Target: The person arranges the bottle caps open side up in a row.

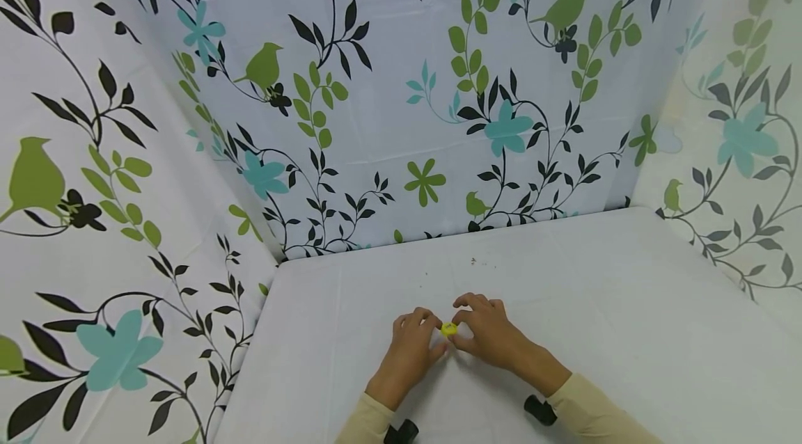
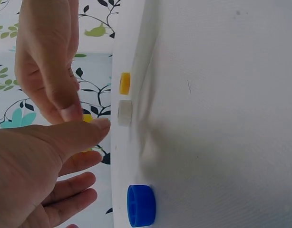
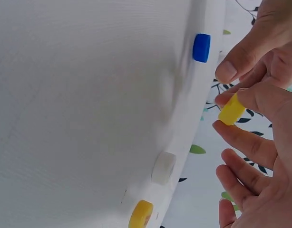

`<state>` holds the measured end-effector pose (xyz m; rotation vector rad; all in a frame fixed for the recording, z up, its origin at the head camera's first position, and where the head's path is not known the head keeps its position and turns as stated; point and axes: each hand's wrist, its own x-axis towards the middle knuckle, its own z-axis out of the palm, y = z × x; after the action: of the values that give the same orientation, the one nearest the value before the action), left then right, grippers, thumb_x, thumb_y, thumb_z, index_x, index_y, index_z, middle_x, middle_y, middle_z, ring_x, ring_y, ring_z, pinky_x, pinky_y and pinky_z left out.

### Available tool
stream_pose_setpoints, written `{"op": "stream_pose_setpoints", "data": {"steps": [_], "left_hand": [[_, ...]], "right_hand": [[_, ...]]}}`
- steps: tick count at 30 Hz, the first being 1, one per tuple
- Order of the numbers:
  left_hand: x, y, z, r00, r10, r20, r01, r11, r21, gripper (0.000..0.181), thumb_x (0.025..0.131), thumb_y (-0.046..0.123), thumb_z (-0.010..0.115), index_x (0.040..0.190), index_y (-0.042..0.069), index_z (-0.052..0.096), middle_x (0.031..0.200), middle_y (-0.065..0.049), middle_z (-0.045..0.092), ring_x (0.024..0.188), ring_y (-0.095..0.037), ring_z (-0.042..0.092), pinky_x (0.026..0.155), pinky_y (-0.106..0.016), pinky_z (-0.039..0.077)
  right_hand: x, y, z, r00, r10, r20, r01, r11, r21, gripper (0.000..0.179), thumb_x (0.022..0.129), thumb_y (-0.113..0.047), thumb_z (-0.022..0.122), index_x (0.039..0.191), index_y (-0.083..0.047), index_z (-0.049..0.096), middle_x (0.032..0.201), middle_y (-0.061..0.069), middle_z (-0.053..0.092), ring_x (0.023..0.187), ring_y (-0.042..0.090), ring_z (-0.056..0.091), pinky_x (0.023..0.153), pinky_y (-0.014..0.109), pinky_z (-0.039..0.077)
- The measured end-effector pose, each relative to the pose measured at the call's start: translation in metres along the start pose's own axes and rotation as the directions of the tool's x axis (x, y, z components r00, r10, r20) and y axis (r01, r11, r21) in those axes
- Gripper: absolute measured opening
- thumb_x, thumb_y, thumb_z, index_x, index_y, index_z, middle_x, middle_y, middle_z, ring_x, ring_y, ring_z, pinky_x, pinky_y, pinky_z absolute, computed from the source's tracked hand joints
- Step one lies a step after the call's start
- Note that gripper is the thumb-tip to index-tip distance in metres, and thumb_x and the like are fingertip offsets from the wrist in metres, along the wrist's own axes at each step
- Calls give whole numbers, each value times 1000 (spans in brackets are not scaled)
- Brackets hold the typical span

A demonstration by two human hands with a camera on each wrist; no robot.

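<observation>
A small yellow bottle cap (image 1: 448,328) is between my two hands over the white table. My right hand (image 1: 491,333) pinches it between thumb and index finger, with its other fingers loosely bent, as the right wrist view shows. From the other side, my left hand (image 1: 410,343) has its index fingertip right at the cap's edge; its thumb (image 3: 228,71) stands apart from the cap in that view. In the left wrist view the left thumb hides most of the cap. On the table near the hands lie a blue cap (image 2: 145,205), a white cap (image 2: 125,113) and another yellow cap (image 2: 125,83).
White cloth covers the table (image 1: 338,333), with a soft crease near the caps. A few dark specks (image 1: 474,261) dot it beyond the hands. Curtains (image 1: 401,117) printed with leaves, birds and flowers stand behind and at both sides. Black devices (image 1: 540,410) sit at the wrists.
</observation>
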<state>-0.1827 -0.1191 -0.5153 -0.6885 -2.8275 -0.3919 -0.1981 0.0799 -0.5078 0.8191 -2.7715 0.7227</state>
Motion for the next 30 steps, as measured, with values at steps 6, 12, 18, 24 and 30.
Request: {"op": "stream_pose_setpoints", "data": {"steps": [6, 12, 18, 24, 30], "left_hand": [[0, 1, 2, 1000, -5, -16, 5, 1000, -23, 31, 93, 33, 83, 112, 14, 66, 118, -3, 62, 116, -25, 65, 108, -51, 46], [-1, 2, 4, 1000, -13, -19, 13, 1000, -19, 28, 96, 34, 80, 112, 15, 66, 117, -1, 61, 116, -25, 64, 108, -51, 45], [-1, 1, 8, 999, 13, -41, -13, 1000, -1, 26, 95, 32, 81, 108, 15, 66, 114, 0, 61, 113, -25, 65, 105, -52, 47], [1, 0, 11, 999, 19, -31, -19, 1000, 15, 30, 93, 34, 83, 109, 14, 66, 116, -2, 62, 114, -25, 66, 105, -51, 47], [3, 0, 14, 999, 23, -27, -22, 999, 37, 32, 91, 31, 85, 112, 13, 68, 117, -2, 62, 115, -25, 66, 104, -51, 48]], "right_hand": [[1, -1, 3, 999, 42, 6, -42, 997, 64, 17, 94, -30, 81, 94, -13, 83, 131, 10, 67, 126, 30, 59, 95, 60, 42], [-3, -5, 7, 998, 54, 17, -56, 993, 105, 17, 97, -27, 77, 91, -12, 84, 130, 11, 68, 126, 32, 60, 94, 61, 41], [-4, -6, 8, 999, 37, 0, -37, 996, 79, 15, 97, -24, 76, 98, -10, 83, 129, 12, 68, 123, 31, 61, 91, 59, 43], [-6, -3, 10, 1000, 16, -16, -16, 999, 37, 21, 96, -23, 77, 114, -12, 78, 131, 13, 66, 121, 31, 61, 88, 54, 45], [-8, 2, 11, 1000, -2, -23, 2, 1000, 9, 23, 97, -23, 78, 118, -14, 78, 133, 12, 65, 122, 30, 61, 89, 54, 46]]}}
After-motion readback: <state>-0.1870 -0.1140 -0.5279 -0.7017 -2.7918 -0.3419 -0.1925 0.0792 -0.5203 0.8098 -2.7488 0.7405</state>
